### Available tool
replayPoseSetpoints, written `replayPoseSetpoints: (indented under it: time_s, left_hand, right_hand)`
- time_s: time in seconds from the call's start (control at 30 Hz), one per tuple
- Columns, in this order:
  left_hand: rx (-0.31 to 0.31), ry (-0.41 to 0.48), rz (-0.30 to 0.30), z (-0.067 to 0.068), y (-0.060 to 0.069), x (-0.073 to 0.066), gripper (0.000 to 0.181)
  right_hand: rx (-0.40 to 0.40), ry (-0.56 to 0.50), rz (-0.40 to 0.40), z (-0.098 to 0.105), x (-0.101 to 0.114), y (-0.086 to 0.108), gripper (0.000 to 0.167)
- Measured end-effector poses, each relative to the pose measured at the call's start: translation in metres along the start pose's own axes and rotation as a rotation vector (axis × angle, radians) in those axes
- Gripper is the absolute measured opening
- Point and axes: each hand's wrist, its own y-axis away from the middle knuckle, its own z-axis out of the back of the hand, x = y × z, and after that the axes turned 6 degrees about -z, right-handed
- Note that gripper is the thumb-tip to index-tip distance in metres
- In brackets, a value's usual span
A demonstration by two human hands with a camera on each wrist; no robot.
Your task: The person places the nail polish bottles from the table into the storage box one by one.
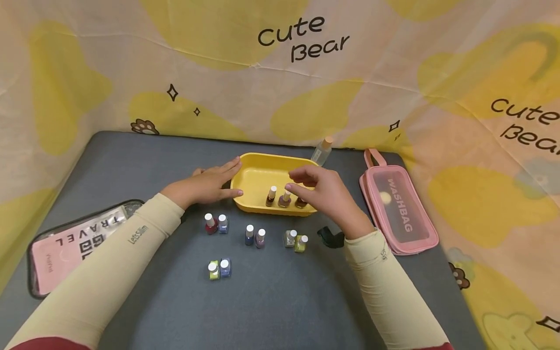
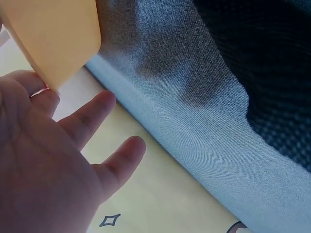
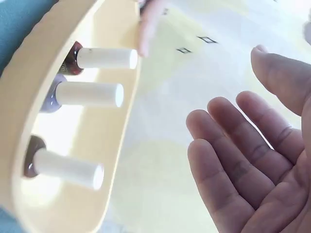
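My left hand [image 1: 209,184] touches the left end of a yellow tray [image 1: 255,176], fingers spread; the left wrist view shows its fingertips [image 2: 46,99] against the tray's wall. Over the tray's right end hovers my right hand [image 1: 325,192], its fingers loosely bent and holding nothing, as the right wrist view confirms. Along the tray's near side stand three white-capped nail polish bottles: a dark one [image 3: 73,60], a purple one [image 3: 51,97] and a dark brown one [image 3: 34,156]. In front of the tray are a red nail polish [image 1: 211,224], a dark blue one [image 1: 249,236] and a yellow-green one [image 1: 300,244].
More nail polish bottles stand in pairs, including a blue one [image 1: 225,269] nearest me. A clear bottle [image 1: 321,154] stands behind the tray. At the right lies a pink wash bag [image 1: 400,209], at the left a travel pouch [image 1: 65,248]. Patterned cloth [image 1: 227,97] walls the table.
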Motion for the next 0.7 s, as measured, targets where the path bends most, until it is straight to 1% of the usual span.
replayPoseSetpoints:
  time_s: [0.07, 0.17, 0.3, 0.4, 0.47, 0.53, 0.7]
  left_hand:
    - [0.004, -0.002, 0.001, 0.0, 0.0, 0.0, 0.093]
    - [0.002, -0.01, -0.005, 0.0, -0.001, 0.002, 0.092]
    - [0.006, -0.022, 0.009, -0.001, -0.001, 0.001, 0.091]
    - [0.008, -0.021, 0.014, -0.001, -0.001, 0.001, 0.092]
    - [0.005, -0.021, 0.01, 0.0, -0.002, 0.001, 0.093]
    - [0.004, -0.019, 0.013, -0.001, -0.002, 0.001, 0.093]
    - [0.007, -0.024, 0.017, -0.002, -0.003, 0.001, 0.091]
  right_hand:
    - [-0.039, -0.023, -0.009, 0.002, -0.006, 0.015, 0.036]
    - [-0.091, -0.049, -0.025, -0.002, -0.02, 0.038, 0.037]
    - [-0.126, -0.061, -0.046, -0.017, -0.041, 0.067, 0.042]
    - [-0.136, -0.049, -0.091, -0.032, -0.056, 0.084, 0.045]
    - [-0.138, -0.049, -0.123, -0.042, -0.063, 0.092, 0.045]
    - [-0.145, -0.044, -0.139, -0.052, -0.068, 0.098, 0.044]
    - [-0.18, -0.047, -0.107, -0.067, -0.076, 0.102, 0.035]
